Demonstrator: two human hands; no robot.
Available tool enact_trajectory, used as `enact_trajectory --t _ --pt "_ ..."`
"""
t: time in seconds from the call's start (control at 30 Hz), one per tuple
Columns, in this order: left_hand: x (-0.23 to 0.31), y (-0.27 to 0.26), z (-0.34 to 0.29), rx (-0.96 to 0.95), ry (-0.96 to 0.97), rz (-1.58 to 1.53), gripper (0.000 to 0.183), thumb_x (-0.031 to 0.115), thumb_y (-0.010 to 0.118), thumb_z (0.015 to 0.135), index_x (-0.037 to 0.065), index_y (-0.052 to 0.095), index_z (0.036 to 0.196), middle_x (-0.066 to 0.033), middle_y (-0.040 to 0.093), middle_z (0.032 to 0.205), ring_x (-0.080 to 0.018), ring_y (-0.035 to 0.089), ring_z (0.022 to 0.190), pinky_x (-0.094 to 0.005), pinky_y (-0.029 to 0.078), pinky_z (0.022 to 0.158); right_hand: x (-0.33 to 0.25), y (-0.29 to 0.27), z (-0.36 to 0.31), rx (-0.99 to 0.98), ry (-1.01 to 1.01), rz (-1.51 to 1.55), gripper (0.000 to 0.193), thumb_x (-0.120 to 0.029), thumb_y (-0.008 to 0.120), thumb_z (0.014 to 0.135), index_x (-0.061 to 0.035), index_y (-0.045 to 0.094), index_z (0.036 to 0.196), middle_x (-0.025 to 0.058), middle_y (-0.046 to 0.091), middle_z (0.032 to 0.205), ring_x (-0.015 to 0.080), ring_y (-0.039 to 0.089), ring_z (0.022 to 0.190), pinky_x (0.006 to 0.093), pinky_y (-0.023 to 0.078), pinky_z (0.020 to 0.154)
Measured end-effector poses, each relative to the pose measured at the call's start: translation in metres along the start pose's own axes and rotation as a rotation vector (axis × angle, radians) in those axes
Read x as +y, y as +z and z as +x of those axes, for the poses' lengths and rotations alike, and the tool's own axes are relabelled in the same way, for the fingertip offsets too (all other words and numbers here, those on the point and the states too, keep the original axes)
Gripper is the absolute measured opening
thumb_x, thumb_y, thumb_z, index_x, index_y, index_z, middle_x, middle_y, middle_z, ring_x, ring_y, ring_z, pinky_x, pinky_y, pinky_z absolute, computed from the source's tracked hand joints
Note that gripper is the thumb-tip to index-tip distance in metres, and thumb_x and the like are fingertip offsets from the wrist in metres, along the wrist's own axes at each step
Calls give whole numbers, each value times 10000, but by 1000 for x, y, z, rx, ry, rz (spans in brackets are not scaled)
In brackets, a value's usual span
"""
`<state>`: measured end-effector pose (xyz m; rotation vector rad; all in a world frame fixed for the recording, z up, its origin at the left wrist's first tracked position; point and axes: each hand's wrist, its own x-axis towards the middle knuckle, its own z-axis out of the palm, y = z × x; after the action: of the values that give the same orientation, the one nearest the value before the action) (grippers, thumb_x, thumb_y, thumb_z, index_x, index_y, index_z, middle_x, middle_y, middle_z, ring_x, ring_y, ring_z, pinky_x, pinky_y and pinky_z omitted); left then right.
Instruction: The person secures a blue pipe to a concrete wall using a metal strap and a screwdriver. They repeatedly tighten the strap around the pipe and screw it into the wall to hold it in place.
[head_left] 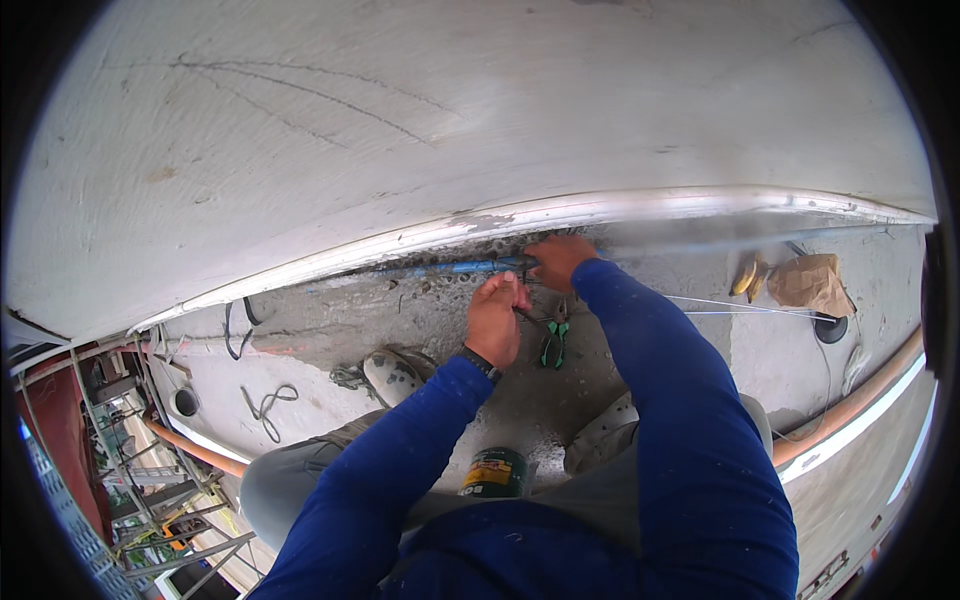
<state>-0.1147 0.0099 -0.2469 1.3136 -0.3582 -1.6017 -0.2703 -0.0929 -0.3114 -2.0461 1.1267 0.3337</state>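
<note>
A blue pipe (465, 267) runs along the foot of the pale wall, with a dark band or wire around it between my hands. My right hand (562, 260) curls over this pipe, its fingertips pressed to it by the dark band. Close by on the near side, my left hand (495, 318) is closed in a pinch; what its fingers hold is hidden, though a thin dark strand shows beside them. Green-handled pliers (553, 343) lie on the wet concrete just below my hands, handles toward me.
A dark green tin (496, 472) stands between my shoes. Right of me are a brown paper bag (810, 285), yellow-brown gloves or peels (748, 276) and taut white strings (740, 307). Loose cord (268, 410) and a round hole (186, 402) are at left, near scaffolding (150, 480) beyond an orange-brown pipe.
</note>
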Motion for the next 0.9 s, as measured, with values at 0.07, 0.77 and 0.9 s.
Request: enact_trajectory --t 0.07,0.77,0.9 --pt "4 3 -1 1 -11 -26 354 137 508 1142 89 521 791 -33 505 759 -187 486 741 -422 476 999 2 1 1 7 -6 -8 491 -364 683 1010 -175 646 1462 203 707 1343 395 673 1265 533 529 1078" --pt "13 6 -11 46 -58 -153 323 120 531 1125 90 503 805 -41 491 755 -199 475 749 -426 462 992 5 6 2 39 -29 -1 480 -389 710 986 -182 679 1418 147 717 1365 341 674 1288 510 537 1080" --pt "10 3 -9 7 -27 -165 303 92 533 1108 89 508 806 -40 487 756 -199 476 755 -427 461 995 3 5 1 59 -36 1 445 -378 721 980 -164 705 1369 151 736 1323 350 688 1261 506 546 1062"
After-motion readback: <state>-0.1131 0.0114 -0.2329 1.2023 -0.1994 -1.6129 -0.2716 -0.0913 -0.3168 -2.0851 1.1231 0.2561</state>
